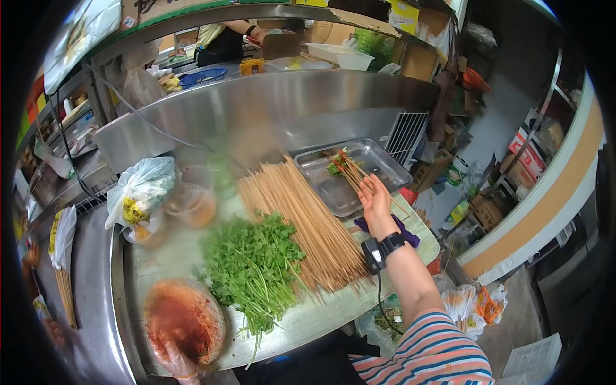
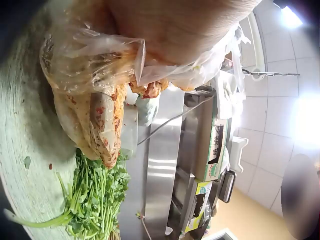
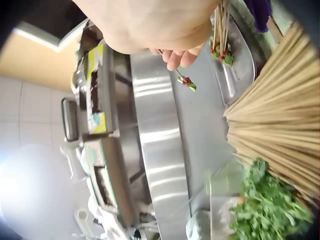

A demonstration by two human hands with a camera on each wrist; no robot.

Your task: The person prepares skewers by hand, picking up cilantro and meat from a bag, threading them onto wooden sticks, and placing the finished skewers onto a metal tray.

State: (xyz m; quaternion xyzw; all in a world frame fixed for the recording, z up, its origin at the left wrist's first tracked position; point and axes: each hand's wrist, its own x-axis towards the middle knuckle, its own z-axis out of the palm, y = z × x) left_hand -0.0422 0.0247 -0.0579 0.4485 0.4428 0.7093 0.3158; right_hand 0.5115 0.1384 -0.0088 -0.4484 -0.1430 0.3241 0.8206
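Silver metal makes up the tray [image 1: 314, 183], a bit right of the middle in the head view, and some filled skewers [image 3: 220, 54] rest in it with their sticks poking out past the edge. Over the tray's lower right side is the right hand [image 1: 377, 200]. Its fingers are bent, and they pinch one thin skewer [image 3: 178, 73] with red and green food [image 3: 187, 82] at its tip. I think the step is to lay this one next to the others. To do it well, I would hold the bare end, let the food end down softly inside the tray, and line it up with the rest, so no bits drop off. Letting go too soon could make it roll. At the lower left, the left hand [image 1: 174, 361], wrapped in thin plastic, is at the bowl [image 1: 217, 319] of red mix [image 1: 168, 316]. It is messy and blurry there, so I cannot tell how far its fingers bend or if they hold anything. It is best kept off the clean sticks [image 1: 301, 221] beside the leafy coriander [image 1: 253, 260].
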